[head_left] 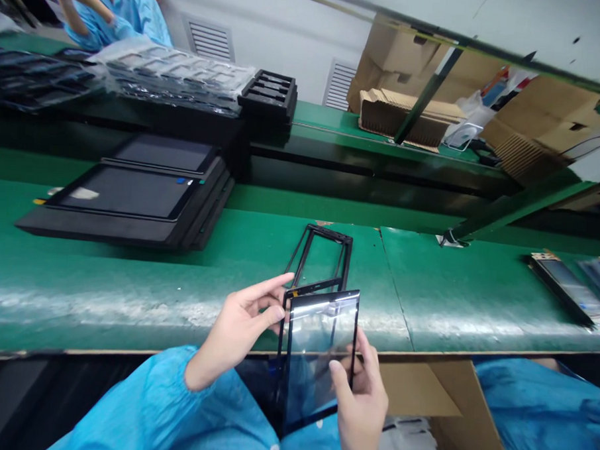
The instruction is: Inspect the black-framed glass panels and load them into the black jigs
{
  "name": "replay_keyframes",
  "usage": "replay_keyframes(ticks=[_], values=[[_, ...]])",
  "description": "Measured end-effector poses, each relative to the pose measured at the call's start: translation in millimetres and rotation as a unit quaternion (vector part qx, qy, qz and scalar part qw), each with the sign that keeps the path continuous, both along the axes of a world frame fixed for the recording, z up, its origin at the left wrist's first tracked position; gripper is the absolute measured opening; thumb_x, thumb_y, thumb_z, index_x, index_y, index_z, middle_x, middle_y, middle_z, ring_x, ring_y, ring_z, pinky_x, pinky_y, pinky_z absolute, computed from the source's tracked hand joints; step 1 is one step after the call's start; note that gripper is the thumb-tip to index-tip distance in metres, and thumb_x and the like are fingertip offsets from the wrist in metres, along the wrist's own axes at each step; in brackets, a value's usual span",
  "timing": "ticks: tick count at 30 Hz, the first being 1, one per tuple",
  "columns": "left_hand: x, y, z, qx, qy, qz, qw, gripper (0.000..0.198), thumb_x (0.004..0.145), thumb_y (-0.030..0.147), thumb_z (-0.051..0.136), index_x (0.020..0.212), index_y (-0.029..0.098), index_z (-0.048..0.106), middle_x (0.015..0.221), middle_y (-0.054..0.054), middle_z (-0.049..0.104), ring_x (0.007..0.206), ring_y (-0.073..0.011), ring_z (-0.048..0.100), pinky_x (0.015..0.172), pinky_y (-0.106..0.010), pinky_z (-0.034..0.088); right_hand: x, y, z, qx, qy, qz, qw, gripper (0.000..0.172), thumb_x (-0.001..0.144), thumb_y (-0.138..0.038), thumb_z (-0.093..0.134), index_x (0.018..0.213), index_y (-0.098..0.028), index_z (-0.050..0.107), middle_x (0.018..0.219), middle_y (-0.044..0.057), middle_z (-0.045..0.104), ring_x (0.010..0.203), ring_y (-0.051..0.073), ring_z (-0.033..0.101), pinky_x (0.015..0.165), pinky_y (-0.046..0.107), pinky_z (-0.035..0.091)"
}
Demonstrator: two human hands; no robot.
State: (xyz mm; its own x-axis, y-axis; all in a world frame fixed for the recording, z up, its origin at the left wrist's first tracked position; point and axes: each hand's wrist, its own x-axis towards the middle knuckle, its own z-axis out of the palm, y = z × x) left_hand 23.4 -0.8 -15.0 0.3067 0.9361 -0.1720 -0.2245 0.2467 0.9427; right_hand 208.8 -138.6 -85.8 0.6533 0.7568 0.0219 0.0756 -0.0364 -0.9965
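Hold the glass by its rim, the right hand closed on its side, the left hand pinching what seems the frame behind.

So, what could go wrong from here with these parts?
The right hand has its thumb over the face of the panel, which may leave prints. The panel overlaps the frame in the left hand, so edges could scratch. Both reach past the front edge of the bench, so a slip might drop them.
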Motion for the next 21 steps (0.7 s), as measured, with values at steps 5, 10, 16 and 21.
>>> replay_keyframes(ticks=[5,10,16,21], values=[[3,-1,4.4,0.021,0.015,-0.003,1.000,0.030,0.082,0.026,0.087,0.113,0.025,0.088,0.083,-0.003,0.069,0.067,-0.0141,0.069,0.056,-0.022,0.063,2,2,-2.2,0.007,0.030,0.003,1.000,0.062,0.087,-0.034,0.083,0.146,-0.037,0.066,0.115,0.003,0.061,0.074,0.014,0.063,0.062,0.024,0.058],[2,-1,4.0,0.002,0.020,-0.012,1.000,0.035,0.083,0.028,0.087,0.117,0.023,0.087,0.080,-0.004,0.072,0.068,-0.0146,0.069,0.058,-0.022,0.062,1,5,3.6,-0.003,0.034,0.016,0.999,0.061,0.088,-0.034,0.082,0.147,-0.035,0.066,0.110,0.003,0.062,0.073,0.015,0.064,0.062,0.025,0.058],[0,-1,0.1,-0.026,0.014,-0.023,0.999,0.043,0.083,0.036,0.088,0.123,0.020,0.084,0.078,-0.005,0.075,0.068,-0.0152,0.069,0.059,-0.022,0.062,-7,8,13.9,-0.019,0.038,-0.001,0.999,0.059,0.089,-0.038,0.080,0.146,-0.032,0.066,0.109,0.002,0.059,0.073,0.014,0.062,0.065,0.025,0.058],[-1,-1,-3.3,-0.037,0.006,-0.030,0.999,0.045,0.084,0.039,0.089,0.124,0.020,0.084,0.078,-0.005,0.076,0.069,-0.0145,0.069,0.061,-0.021,0.062,-8,8,13.0,-0.023,0.053,-0.006,0.998,0.063,0.087,-0.041,0.081,0.147,-0.031,0.066,0.106,0.002,0.059,0.071,0.014,0.061,0.061,0.027,0.058]])
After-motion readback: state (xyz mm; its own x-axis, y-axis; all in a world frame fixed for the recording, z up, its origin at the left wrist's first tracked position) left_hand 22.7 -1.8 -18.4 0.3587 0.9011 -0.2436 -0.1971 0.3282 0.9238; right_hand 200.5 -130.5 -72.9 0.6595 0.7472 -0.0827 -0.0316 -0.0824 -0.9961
